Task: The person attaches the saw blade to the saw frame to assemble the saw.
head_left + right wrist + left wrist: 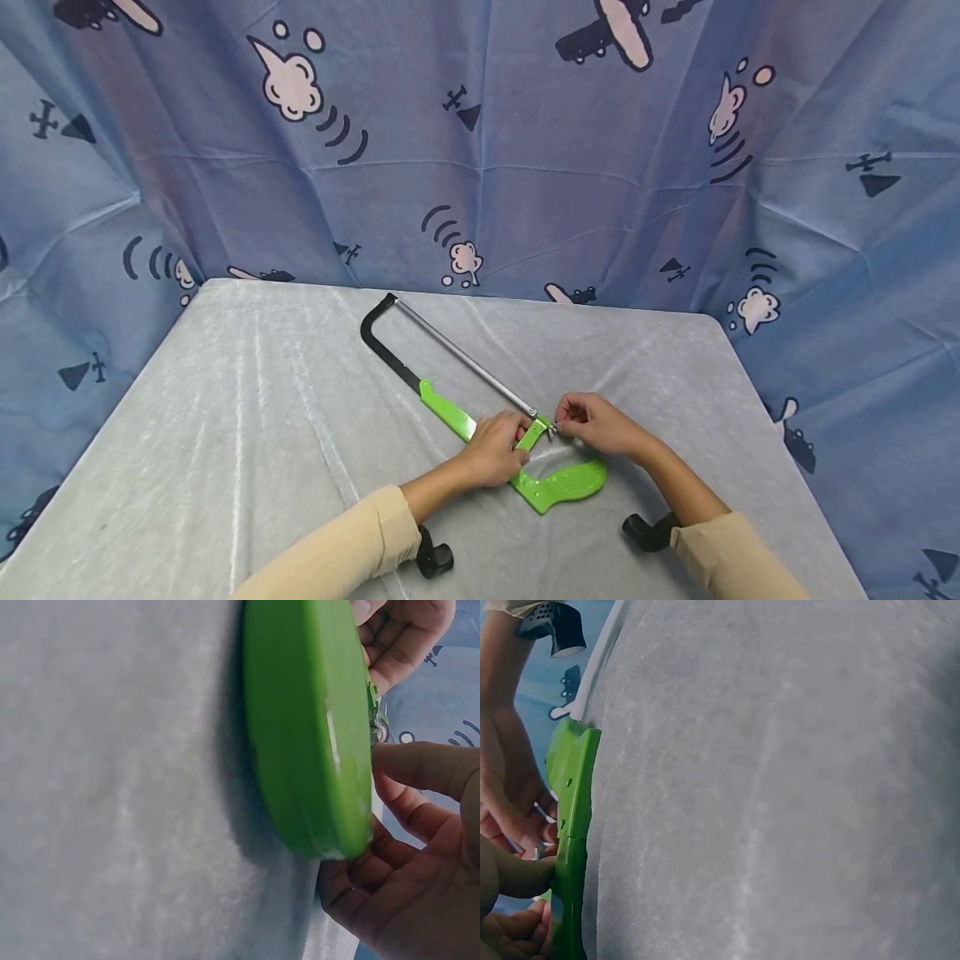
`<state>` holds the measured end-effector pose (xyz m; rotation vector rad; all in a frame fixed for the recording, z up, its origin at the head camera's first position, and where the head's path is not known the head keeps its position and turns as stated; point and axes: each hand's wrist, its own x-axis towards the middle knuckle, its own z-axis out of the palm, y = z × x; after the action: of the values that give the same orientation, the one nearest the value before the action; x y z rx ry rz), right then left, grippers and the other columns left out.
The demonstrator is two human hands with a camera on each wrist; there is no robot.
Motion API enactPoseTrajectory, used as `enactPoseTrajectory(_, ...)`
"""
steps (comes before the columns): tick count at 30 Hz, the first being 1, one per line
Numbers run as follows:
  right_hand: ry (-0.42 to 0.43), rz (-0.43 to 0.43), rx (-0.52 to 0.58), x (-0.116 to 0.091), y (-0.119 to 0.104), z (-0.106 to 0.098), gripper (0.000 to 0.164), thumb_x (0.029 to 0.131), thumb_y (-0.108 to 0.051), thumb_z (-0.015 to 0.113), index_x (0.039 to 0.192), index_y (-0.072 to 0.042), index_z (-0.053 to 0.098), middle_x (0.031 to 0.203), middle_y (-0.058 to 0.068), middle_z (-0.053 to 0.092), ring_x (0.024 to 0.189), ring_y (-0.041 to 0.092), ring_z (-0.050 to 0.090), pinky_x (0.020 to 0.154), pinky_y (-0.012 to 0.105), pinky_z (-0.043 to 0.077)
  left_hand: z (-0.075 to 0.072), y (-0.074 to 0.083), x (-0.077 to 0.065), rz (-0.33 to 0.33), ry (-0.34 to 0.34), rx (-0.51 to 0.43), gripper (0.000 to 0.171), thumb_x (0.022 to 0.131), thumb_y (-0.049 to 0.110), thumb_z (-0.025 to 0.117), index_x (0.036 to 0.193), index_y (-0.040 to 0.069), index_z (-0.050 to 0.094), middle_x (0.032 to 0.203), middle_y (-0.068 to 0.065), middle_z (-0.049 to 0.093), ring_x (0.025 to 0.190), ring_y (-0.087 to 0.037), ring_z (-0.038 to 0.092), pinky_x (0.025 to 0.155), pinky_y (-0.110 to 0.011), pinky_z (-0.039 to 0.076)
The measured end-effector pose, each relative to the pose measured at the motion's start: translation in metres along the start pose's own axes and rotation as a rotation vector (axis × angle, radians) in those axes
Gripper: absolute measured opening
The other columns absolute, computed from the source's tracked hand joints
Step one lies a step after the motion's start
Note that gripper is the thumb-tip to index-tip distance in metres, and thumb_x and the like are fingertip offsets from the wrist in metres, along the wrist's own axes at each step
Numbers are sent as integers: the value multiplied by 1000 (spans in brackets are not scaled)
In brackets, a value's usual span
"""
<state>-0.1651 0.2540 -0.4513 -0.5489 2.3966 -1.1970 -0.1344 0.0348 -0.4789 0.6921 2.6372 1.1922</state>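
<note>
A hacksaw with a green handle and a black front bow lies aslant on the cloth-covered table. Its silver blade bar runs from the black tip down to the green frame end. My left hand grips the green frame near the handle, thumb on the near side. At the blade's handle end is a small metal wing nut, and my right hand pinches it between thumb and forefinger. In the right wrist view the green handle stands close in front of the right fingers.
Pale grey velvety cloth covers the table. Behind it hangs a blue patterned curtain. Black camera mounts sit at both wrists, below the beige sleeves.
</note>
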Motion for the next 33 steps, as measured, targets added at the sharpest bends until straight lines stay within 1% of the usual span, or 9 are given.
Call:
enactPoseTrajectory(4, -8, -9, 17, 0, -1, 1, 4, 88, 5, 61, 90, 1, 60, 83, 8, 60, 75, 14, 53, 67, 25, 45, 0, 0, 0, 6, 3, 9, 33, 81, 5, 75, 112, 4, 64, 88, 1, 57, 81, -8, 50, 80, -26, 35)
enactPoseTrajectory(9, -25, -4, 33, 0, -1, 0, 13, 80, 8, 61, 93, 5, 61, 86, 12, 63, 75, 16, 54, 65, 25, 45, 0, -1, 0, 14, 5, 16, 33, 81, 5, 75, 112, 4, 64, 88, 0, 58, 81, -8, 50, 80, -27, 36)
enactPoseTrajectory(12, -34, -3, 19, 1, 0, 1, 17, 77, 9, 60, 94, 6, 61, 85, 11, 62, 73, 16, 54, 62, 25, 46, 0, -1, 0, 22, 6, 21, 33, 81, 5, 75, 111, 4, 64, 88, 0, 58, 81, -8, 51, 79, -27, 36)
enactPoseTrajectory(16, -47, 12, -14, 2, 2, 1, 17, 78, 7, 61, 95, 7, 63, 81, 7, 61, 71, 15, 54, 60, 25, 46, 0, -1, 0, 21, 4, 22, 32, 81, 6, 75, 111, 4, 64, 88, 1, 58, 81, -8, 50, 80, -27, 35)
enactPoseTrajectory(20, -67, 51, -29, 2, -1, 3, 16, 79, 3, 66, 94, 6, 64, 77, 3, 59, 67, 13, 52, 58, 25, 45, 0, -1, 1, 10, -1, 12, 32, 81, 5, 75, 111, 5, 64, 87, 2, 56, 80, -7, 50, 79, -26, 34)
enactPoseTrajectory(23, -72, 67, -48, 3, -6, 4, 14, 78, -4, 71, 89, 3, 65, 73, 1, 57, 64, 12, 50, 55, 24, 43, 0, -1, 1, 4, -6, 2, 32, 81, 5, 75, 111, 5, 64, 86, 3, 56, 80, -7, 49, 78, -26, 34)
enactPoseTrajectory(27, -63, 61, -91, 5, -11, 8, 15, 78, -10, 75, 79, -2, 63, 67, -3, 51, 60, 10, 47, 54, 23, 39, 0, -1, 1, 0, -7, -5, 32, 81, 4, 75, 110, 5, 64, 87, 3, 55, 80, -7, 50, 79, -27, 34)
enactPoseTrajectory(33, -59, 52, -118, 7, -14, 10, 19, 78, -8, 74, 68, -6, 58, 59, -7, 46, 54, 7, 42, 50, 22, 34, 0, -2, 1, 11, -3, 0, 30, 81, 4, 75, 109, 6, 64, 87, 2, 56, 80, -7, 50, 79, -26, 34)
